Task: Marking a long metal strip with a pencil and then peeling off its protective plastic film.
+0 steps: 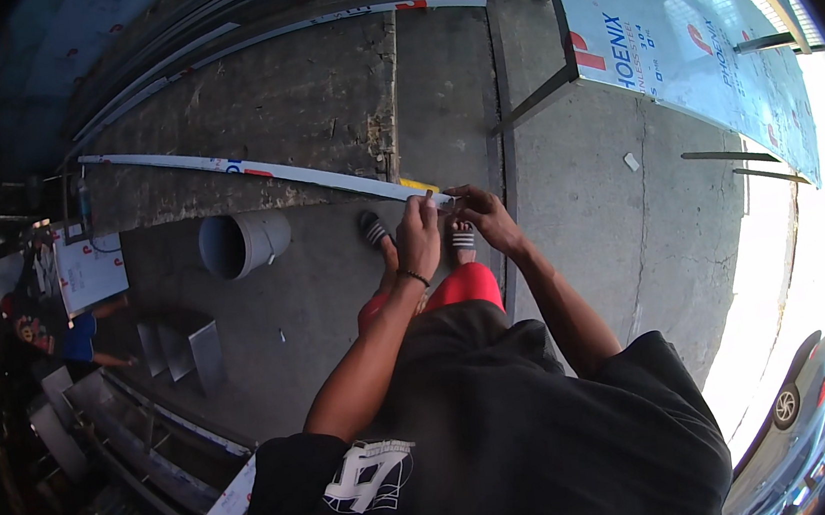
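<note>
A long, narrow metal strip (324, 177) with a pale printed film lies slantwise over the workbench (246, 104), its near end sticking out past the bench's edge. My left hand (418, 235) is closed on that near end, thumb and fingers on the strip. Just to the right, the fingers of my right hand (491, 221) are bent together at the very tip of the strip. Whatever they pinch there is too small to make out. A yellow object (419, 185) shows behind the strip by my left fingertips, its kind unclear.
More film-covered strips (307, 22) lie along the bench's far side. A grey bucket (245, 245) lies on its side below the bench. Film-covered sheet metal on a frame (655, 26) stands at the right. Another person (79, 338) is at the left; a car (793, 429) is outside.
</note>
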